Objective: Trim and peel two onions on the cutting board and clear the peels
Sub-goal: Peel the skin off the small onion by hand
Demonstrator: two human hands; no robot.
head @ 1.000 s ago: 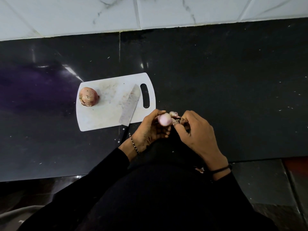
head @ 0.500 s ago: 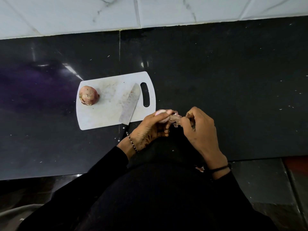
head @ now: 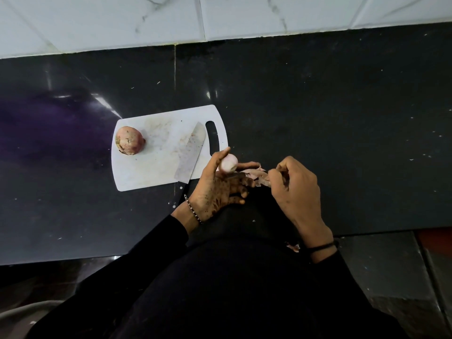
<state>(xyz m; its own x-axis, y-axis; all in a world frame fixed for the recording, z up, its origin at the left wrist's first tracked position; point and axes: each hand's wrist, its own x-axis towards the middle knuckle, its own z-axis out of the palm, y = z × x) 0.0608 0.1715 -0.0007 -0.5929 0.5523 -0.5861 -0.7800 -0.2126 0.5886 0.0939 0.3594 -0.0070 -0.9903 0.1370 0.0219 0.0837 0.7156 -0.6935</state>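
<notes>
A white cutting board lies on the black counter. At its left end sits an unpeeled reddish onion. A knife rests on the board's right part, its dark handle pointing toward me. Just right of the board, my left hand grips a small pale peeled onion between thumb and fingers. My right hand pinches a strip of brownish onion peel that stretches between the two hands.
The black counter runs wide to the right and left of the board. White marble wall tiles stand behind it. A scrap of peel lies near my right wrist at the counter's front edge.
My right hand has pulled to the right, drawing the peel away from the onion. My left hand has turned the onion so more of its pale surface shows.
</notes>
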